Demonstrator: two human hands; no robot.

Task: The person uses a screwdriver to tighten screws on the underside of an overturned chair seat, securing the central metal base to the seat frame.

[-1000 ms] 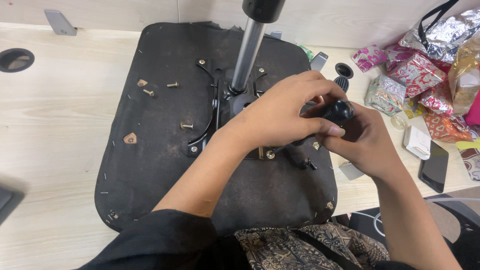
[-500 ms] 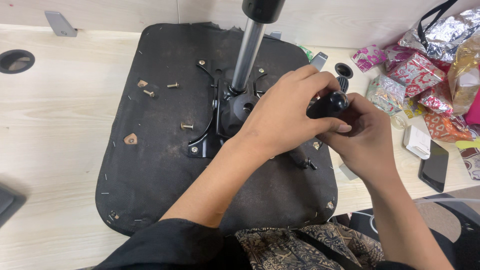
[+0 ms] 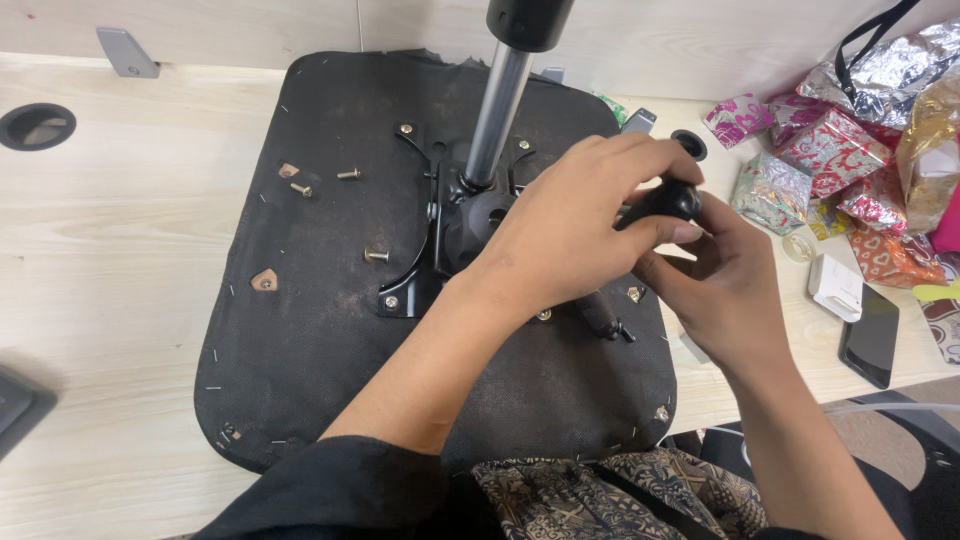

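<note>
While the seat (image 3: 300,330) lies underside-up on the table (image 3: 110,260), taking up most of the near half, both hands meet over its right-hand side at a black knob (image 3: 668,200). Largest first: the seat is a dark, roughly rectangular pad edged with staples; its near rim hangs close to the table's front edge, just above the person's patterned lap. From its centre rises the gas column (image 3: 497,110), seated in a black mounting plate (image 3: 440,235) bolted at its corners.

The left hand (image 3: 570,240) reaches across the plate and curls its fingers over the knob from above — closed on it. The right hand (image 3: 725,285) comes from the right and cups the knob from below, thumb and fingers pinched around it. The knob stands just above the seat's right edge, on the end of a lever whose shaft the hands hide. Judged from the grip, the step in hand is working the knob on that lever; the next move would call for a steady counter-hold from one hand while the other turns or presses.

Open room lies to the left — bare table beyond the seat. To the right, foil packets (image 3: 840,150), a phone (image 3: 872,335) and a white box (image 3: 835,285) crowd the edge. Loose screws (image 3: 348,174) rest on the seat's left part, well apart from the hands.
</note>
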